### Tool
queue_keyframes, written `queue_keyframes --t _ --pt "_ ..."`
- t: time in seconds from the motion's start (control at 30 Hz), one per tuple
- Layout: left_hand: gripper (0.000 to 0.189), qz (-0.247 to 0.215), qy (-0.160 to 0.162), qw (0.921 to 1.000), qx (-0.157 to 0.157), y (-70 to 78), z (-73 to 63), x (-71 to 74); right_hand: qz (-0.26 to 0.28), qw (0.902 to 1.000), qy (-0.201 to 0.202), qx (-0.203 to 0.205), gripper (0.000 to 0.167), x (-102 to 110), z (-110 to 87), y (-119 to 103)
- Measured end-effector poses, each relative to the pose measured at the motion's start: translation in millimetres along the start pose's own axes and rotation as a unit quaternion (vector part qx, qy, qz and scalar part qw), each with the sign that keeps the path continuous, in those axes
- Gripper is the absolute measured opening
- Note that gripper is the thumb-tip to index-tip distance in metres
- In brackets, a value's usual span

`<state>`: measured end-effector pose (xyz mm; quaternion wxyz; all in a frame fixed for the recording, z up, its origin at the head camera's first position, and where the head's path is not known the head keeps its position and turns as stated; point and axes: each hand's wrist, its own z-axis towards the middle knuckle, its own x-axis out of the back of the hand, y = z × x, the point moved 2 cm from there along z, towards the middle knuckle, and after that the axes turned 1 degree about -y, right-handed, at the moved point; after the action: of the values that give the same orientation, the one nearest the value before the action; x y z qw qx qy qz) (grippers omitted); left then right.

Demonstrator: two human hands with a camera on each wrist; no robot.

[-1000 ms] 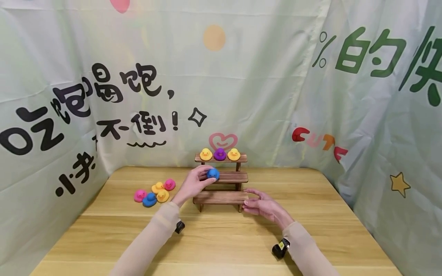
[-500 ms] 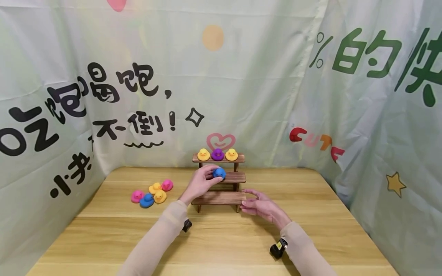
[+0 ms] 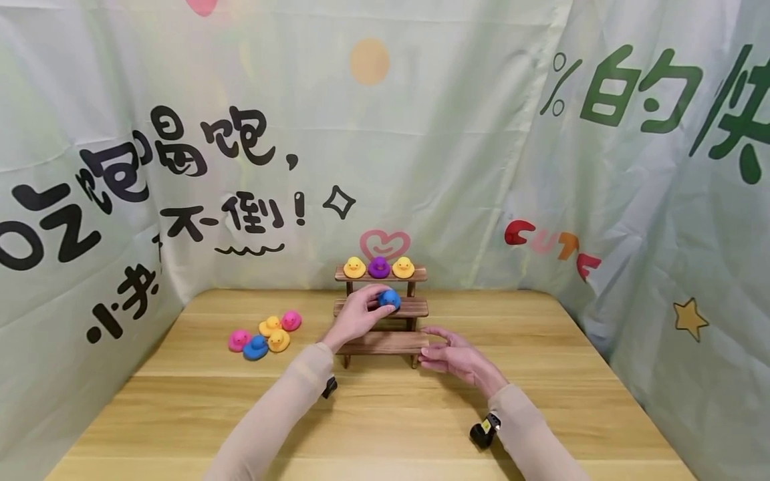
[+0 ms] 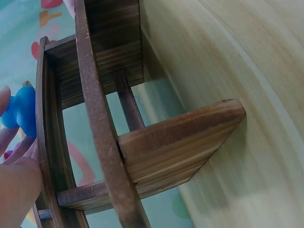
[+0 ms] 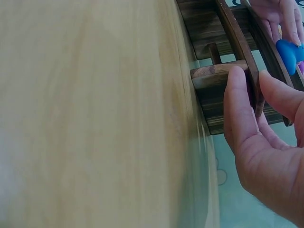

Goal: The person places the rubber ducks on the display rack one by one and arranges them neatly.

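My left hand [image 3: 356, 315] holds a blue rubber duck [image 3: 390, 300] by thumb and fingers at the middle step of a three-tier wooden display stand [image 3: 380, 343]. In the left wrist view the blue duck [image 4: 26, 111] sits right at the edge of that step. At the stand's lower right end, my right hand [image 3: 460, 357] pinches the bottom step; thumb and fingers lie on either side of the board in the right wrist view. Along the top step stand a yellow duck [image 3: 355, 268], a purple duck [image 3: 379, 268] and another yellow duck [image 3: 403, 268].
Left of the stand, several loose ducks lie in a cluster on the wooden table [image 3: 385, 427], among them a pink duck [image 3: 239, 341], a blue duck [image 3: 256, 347] and a yellow duck [image 3: 279, 341]. A printed cloth curtain [image 3: 445, 133] surrounds the table's back and sides.
My left hand has carried the blue duck rightward along the middle step, from near its left part to right of its centre. My right hand has stayed at the stand's lower right end.
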<state>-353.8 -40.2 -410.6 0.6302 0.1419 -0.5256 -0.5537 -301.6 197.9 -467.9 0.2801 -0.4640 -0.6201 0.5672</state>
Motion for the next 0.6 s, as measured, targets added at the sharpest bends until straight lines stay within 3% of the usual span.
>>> queue_keyframes --t 0.6 --pt "0.042 0.012 -0.027 0.9986 0.043 4.6 11.0 -11.8 0.001 1.0000 -0.004 0.003 0.069 -1.3 -1.6 0.4"
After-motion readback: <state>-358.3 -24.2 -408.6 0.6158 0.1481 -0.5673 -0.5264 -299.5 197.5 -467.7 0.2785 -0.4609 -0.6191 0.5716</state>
